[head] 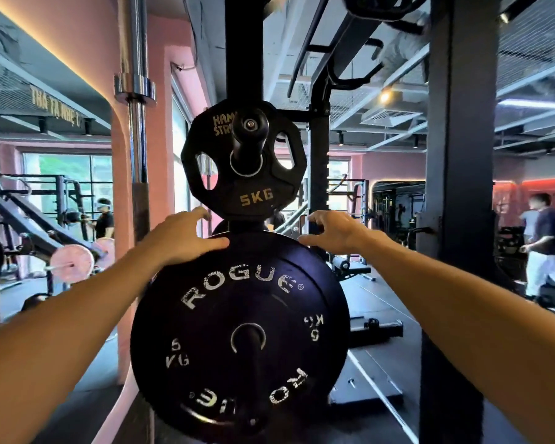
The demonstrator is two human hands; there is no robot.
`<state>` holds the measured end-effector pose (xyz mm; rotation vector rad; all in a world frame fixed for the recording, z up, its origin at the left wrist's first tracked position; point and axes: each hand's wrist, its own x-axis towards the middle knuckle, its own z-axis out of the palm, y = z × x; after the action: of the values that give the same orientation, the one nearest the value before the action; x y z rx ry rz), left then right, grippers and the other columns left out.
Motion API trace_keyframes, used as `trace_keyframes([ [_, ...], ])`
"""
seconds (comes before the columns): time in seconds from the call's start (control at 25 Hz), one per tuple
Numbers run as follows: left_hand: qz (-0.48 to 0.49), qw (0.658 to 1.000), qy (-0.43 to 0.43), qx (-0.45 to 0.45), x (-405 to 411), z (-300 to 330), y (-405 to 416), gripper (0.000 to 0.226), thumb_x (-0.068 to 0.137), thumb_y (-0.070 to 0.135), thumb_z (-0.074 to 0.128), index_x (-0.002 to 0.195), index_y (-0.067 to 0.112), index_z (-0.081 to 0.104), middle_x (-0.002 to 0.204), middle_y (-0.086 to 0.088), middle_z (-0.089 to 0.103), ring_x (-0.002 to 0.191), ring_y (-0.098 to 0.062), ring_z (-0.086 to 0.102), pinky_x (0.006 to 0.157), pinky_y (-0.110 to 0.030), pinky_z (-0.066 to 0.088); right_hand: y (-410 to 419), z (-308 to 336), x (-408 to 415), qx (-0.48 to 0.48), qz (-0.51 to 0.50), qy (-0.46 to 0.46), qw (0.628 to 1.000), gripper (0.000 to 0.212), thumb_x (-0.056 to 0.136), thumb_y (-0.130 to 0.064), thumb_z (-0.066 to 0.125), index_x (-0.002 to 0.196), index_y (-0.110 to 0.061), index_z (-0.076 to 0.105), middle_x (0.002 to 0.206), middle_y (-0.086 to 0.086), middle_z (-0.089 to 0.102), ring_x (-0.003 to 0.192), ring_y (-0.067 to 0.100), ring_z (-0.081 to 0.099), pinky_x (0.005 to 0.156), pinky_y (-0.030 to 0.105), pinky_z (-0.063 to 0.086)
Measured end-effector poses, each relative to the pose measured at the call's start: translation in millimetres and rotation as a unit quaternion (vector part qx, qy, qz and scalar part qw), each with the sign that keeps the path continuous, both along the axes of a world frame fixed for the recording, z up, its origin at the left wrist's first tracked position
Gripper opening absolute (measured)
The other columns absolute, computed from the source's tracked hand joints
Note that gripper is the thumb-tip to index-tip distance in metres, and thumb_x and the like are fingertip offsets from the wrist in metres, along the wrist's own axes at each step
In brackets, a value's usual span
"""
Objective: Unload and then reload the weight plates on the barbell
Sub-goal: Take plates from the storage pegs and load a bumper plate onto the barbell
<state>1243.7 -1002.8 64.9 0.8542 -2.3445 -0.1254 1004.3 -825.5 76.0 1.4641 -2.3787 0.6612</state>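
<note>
1. At the near centre of the scene, a black Rogue plate hangs on a dark storage peg that points straight out toward the person, so the peg's long axis runs near-to-far.
2. Just above it, a smaller many-sided 5 kg plate sits on its own upper peg, its lower edge close over the Rogue plate's top rim.
3. The left hand lies on the upper left rim, fingers loosely spread and curling over the edge, thumb flat on the face.
4. The right hand hovers at the upper right rim with fingers spread and curved; whether it touches the plate I cannot tell.
5. The hands flank the top of the plate about evenly, neither clearly nearer.
6. As I judge it, any removal must pull the plate toward the person along the peg.
7. A chrome barbell stands upright at the left, well apart.
</note>
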Motion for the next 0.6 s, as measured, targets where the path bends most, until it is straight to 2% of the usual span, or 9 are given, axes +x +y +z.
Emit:
trace_keyframes([
  [0.12,-0.038,0.999,-0.012,-0.011,-10,-16,11,0.079,0.070,0.073,0.069,0.135,0.032,0.047,0.141,-0.005,0.051,0.124,-0.028,0.052,0.101,-0.046,0.044,29,-21,-6,0.026,-0.021,0.007,0.999,0.072,0.085,-0.053,0.067,0.145,-0.019,0.043,0.145,0.007,0.050,0.131,0.028,0.048,0.108,0.042,0.040],
  [0.28,-0.096,0.995,-0.008,-0.013,-33,-14,38,0.091,0.056,0.085,0.061,0.131,0.036,0.049,0.135,0.002,0.052,0.119,-0.023,0.054,0.098,-0.047,0.046,84,-20,-19,0.028,-0.061,0.005,0.998,0.074,0.084,-0.056,0.067,0.143,-0.019,0.044,0.147,0.006,0.047,0.129,0.027,0.049,0.107,0.044,0.041],
  [0.44,-0.167,0.986,-0.008,-0.017,-72,-13,79,0.079,0.059,0.081,0.067,0.125,0.041,0.052,0.134,0.004,0.053,0.118,-0.023,0.054,0.098,-0.047,0.047,165,-18,-33,0.015,-0.130,0.007,0.991,0.071,0.082,-0.060,0.067,0.137,-0.019,0.048,0.142,0.004,0.051,0.122,0.025,0.054,0.104,0.045,0.044],
  [0.6,-0.242,0.970,-0.009,-0.016,-117,-12,138,0.081,0.064,0.076,0.071,0.131,0.035,0.052,0.142,-0.001,0.050,0.126,-0.026,0.050,0.104,-0.045,0.042,259,-19,-44,0.015,-0.200,-0.002,0.980,0.070,0.082,-0.061,0.065,0.137,-0.022,0.047,0.147,0.005,0.045,0.129,0.026,0.048,0.106,0.046,0.041],
])
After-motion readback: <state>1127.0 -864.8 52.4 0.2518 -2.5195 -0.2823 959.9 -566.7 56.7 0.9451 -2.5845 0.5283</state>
